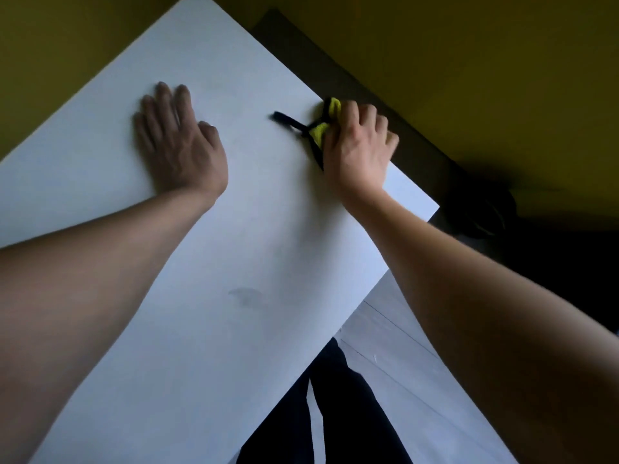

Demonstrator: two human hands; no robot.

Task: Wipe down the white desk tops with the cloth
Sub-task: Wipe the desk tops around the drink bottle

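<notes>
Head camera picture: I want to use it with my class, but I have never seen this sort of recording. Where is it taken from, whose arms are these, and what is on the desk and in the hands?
There is no machine here. A person wears a wide-angle camera on the head, so you look forward and down along their own bare arms.

The big tilted white shape is the white desk top. The left hand lies flat on it with fingers spread and holds nothing; it seems to brace the person. The right hand, near the desk's far edge, grips a bunched yellow cloth with black trim, and a black strip of it trails across the surface.

A faint grey smudge shows on the desk nearer the camera. Behind is a yellow wall; lower right, pale floor and the person's dark clothing.
</notes>
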